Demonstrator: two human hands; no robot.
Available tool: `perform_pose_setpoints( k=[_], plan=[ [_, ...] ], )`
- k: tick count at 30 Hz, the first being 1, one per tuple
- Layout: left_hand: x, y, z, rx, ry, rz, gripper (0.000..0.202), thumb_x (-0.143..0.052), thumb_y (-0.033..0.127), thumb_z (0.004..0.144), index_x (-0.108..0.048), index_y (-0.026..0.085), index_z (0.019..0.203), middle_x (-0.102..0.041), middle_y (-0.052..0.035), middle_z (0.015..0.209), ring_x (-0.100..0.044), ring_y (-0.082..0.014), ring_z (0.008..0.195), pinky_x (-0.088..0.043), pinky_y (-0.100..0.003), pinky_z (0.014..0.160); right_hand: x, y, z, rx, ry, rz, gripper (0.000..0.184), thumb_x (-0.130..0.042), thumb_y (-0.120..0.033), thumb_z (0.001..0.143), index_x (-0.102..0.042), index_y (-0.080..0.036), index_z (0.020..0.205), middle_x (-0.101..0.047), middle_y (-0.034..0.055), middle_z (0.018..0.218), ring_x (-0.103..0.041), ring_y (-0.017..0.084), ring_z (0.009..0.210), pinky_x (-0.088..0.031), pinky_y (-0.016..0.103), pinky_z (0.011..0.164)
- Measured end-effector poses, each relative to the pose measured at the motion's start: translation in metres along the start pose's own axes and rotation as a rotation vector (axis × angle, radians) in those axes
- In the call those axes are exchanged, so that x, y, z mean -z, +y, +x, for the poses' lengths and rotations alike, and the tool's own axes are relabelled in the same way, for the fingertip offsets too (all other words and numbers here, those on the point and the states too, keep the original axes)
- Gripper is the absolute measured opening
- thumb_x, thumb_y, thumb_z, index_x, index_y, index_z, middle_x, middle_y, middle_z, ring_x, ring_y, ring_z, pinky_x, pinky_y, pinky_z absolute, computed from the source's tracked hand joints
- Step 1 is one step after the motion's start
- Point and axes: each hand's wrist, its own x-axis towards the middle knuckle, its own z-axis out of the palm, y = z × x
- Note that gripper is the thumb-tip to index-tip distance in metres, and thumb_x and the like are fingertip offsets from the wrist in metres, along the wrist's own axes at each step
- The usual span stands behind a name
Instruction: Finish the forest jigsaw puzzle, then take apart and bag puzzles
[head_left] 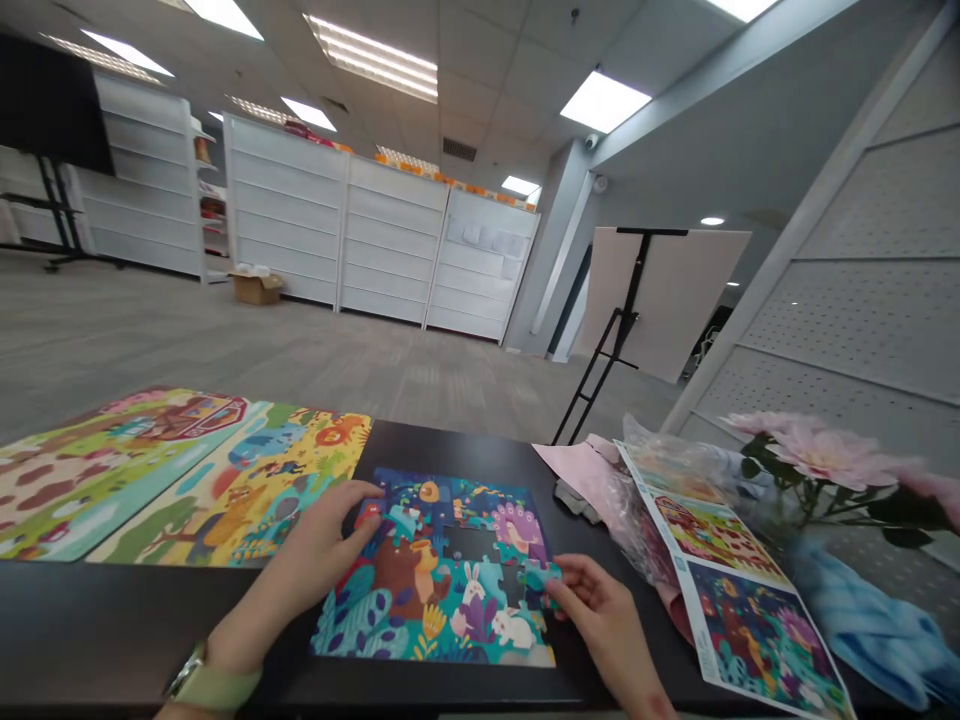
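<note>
A jigsaw puzzle (409, 590) with a bear, rabbits and leaves lies in front of me on the black table. Gaps show dark table in its middle and toward its right side. My right hand (596, 600) pinches a teal puzzle piece (538, 577) between thumb and fingers, at the puzzle's right edge beside a gap. Whether that piece lies flat or is slightly raised, I cannot tell. My left hand (330, 540) rests at the puzzle's upper left edge, thumb and index finger apart and touching it. A watch with a pale green strap is on the left wrist.
Two assembled picture puzzles lie at left, one with a yellow scene (270, 490). At right are a printed reference sheet (750, 600), clear plastic wrap (637, 520), pink flowers (832, 455) and a blue cloth (870, 620). An easel stands behind the table.
</note>
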Motion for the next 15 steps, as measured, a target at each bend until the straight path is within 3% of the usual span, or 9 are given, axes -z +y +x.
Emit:
perform_pose_setpoints(
  k=[5,10,15],
  plan=[
    [-0.001,0.004,0.0,0.034,0.009,-0.009,0.03,-0.051,0.043,0.091,-0.068,0.023,0.108,-0.072,-0.0079,0.112,-0.066,-0.0283,0.107,-0.051,-0.045,0.096,-0.024,-0.019,0.013,0.022,-0.009,-0.07,0.043,-0.076,-0.058,0.075,-0.063,-0.018,0.079,-0.062,-0.0001,0.06,-0.056,0.015,0.055,-0.044,0.023,0.048],
    [-0.003,0.01,-0.002,0.022,0.004,-0.014,0.03,-0.051,0.041,0.091,-0.068,0.022,0.106,-0.072,-0.0092,0.112,-0.066,-0.0286,0.107,-0.052,-0.045,0.096,-0.047,-0.037,0.028,0.054,-0.058,0.032,0.042,-0.077,-0.056,0.073,-0.056,-0.02,0.071,-0.056,-0.0029,0.06,-0.054,0.013,0.054,-0.046,0.023,0.048],
    [0.003,0.005,0.0,0.072,0.027,-0.013,0.03,-0.052,0.043,0.091,-0.069,0.023,0.106,-0.074,-0.0076,0.109,-0.068,-0.0287,0.102,-0.053,-0.046,0.093,-0.07,-0.037,0.04,-0.001,-0.172,0.054,0.041,-0.076,-0.053,0.069,-0.067,-0.02,0.09,-0.057,-0.0026,0.068,-0.062,0.017,0.062,-0.056,0.031,0.058]
  ],
)
